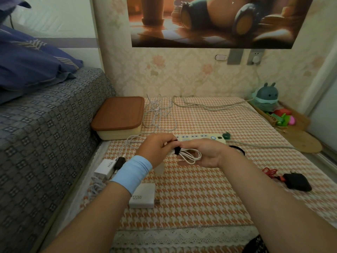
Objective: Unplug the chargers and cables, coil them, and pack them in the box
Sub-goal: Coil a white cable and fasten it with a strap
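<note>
Two forearms reach in from the bottom edge and meet at mid-frame above the bench (200, 201). The left hand (156, 148), with a pale blue wristband (133, 172), is knuckles-up, its fingers (168, 141) curled and pinching a black tie (177, 150) around the cable (191, 155). The right hand (206, 154) is turned palm-inward, its fingers (186, 163) curled under the cable's loops, cradling them.

The cable is thin, white and smooth, gathered into a small flat coil, cinched at its left end by the fuzzy tie.

Left of centre, against the wall end of the bench, sits the box (118, 115): a cream rounded rectangle with a brown lid on. A cream strip (200, 138) lies just behind the hands. A white block marked 120W, the 120W charger (144, 196), lies under the left forearm, and a 90W charger (104, 168) at its left. A black charger (297, 181) with a red lead lies at right. Orange-and-white houndstooth fabric with a lace hem covers the bench.
</note>
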{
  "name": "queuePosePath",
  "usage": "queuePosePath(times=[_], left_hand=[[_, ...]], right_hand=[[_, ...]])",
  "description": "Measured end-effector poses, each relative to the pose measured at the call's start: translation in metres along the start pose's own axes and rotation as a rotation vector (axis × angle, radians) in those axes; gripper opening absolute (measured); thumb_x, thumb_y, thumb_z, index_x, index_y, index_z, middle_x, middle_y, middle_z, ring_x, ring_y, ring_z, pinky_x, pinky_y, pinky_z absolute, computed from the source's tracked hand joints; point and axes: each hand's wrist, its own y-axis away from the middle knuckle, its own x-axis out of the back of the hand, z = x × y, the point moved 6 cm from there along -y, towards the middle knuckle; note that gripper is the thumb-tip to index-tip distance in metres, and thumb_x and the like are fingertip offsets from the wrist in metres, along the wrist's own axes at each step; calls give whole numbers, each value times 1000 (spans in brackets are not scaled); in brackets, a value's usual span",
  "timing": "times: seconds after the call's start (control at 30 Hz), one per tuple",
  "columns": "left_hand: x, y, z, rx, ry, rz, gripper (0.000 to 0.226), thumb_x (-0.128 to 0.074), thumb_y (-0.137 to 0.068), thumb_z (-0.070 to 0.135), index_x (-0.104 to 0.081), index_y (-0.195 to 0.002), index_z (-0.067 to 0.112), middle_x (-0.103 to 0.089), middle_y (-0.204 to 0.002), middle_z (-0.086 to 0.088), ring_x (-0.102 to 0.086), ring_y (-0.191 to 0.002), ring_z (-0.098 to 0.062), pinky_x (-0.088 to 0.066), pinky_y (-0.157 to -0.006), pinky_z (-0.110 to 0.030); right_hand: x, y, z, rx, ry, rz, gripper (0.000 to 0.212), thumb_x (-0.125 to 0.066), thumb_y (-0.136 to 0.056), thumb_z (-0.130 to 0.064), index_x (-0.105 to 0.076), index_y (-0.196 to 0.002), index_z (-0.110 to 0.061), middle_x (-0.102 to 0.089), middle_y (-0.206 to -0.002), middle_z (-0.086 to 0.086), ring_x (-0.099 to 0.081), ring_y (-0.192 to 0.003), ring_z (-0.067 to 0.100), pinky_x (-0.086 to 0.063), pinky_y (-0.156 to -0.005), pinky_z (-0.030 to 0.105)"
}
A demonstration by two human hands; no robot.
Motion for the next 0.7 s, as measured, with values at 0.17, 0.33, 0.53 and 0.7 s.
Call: queuePosePath(times=[0.17, 0.33, 0.53, 0.7], left_hand=[[-4, 3, 3, 47, -49, 9, 22, -57, -97, 30, -66, -82, 16, -62, -61, -3, -53, -46, -13, -49, -53, -38], [-12, 5, 5, 77, -87, 12, 22, -51, -100, 28, -60, -83, 17, -64, -64, -5, -57, -46, -17, -50, -52, -41], [-19, 3, -1, 303, 53, 53, 27, -52, -99, 28, -63, -77, 16, -63, -66, -5, -58, -45, -23, -50, -46, -34], [-20, 5, -10, 413, 267, 37, 30, -57, -97, 25, -63, -70, 18, -61, -59, 2, -58, -40, -27, -49, -40, -32]], right_hand=[[7, 1, 0, 3, 81, 54, 28, -62, -99, -16, -67, -118, 5, -74, -98, 15, -72, -84, 23, -61, -87, 43], [13, 6, -3, 42, 213, 167, 25, -66, -98, -20, -72, -110, 1, -77, -96, 15, -74, -84, 24, -63, -80, 44], [14, 11, -16, 332, 480, 285, 23, -66, -97, -23, -79, -94, -4, -77, -89, 17, -74, -83, 32, -64, -74, 41], [14, 14, -17, 361, 568, 234, 8, -79, -87, -17, -80, -94, -14, -78, -82, 7, -73, -76, 19, -60, -75, 33]])
